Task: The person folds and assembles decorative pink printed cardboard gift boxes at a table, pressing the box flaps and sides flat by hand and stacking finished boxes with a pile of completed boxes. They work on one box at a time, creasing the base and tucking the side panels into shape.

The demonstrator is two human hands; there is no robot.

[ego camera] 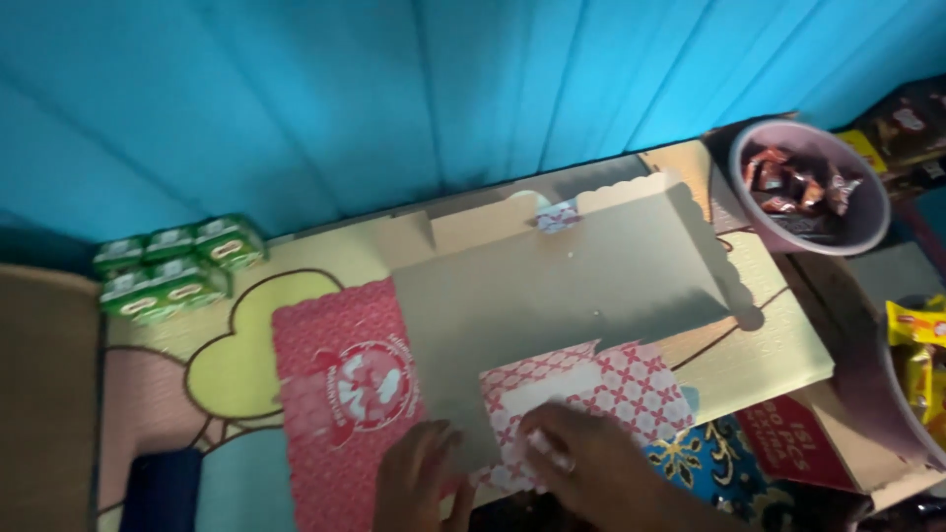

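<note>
A flat, unfolded cardboard box [552,286] lies on the table, grey inside up, with a red patterned panel [345,384] at its left. My left hand [422,483] rests flat on the box's near edge beside that red panel. My right hand [591,463] presses down on a folded flap with a red-and-white lattice pattern [616,384]. A ring shows on one finger. Neither hand's grip is fully visible at the bottom edge of the view.
Several green drink cartons [177,266] stand at the back left of the table. A pink bowl of wrapped sweets [813,187] sits at the back right, yellow packets [916,355] at the right edge. A red box [798,443] is near right. Blue wall behind.
</note>
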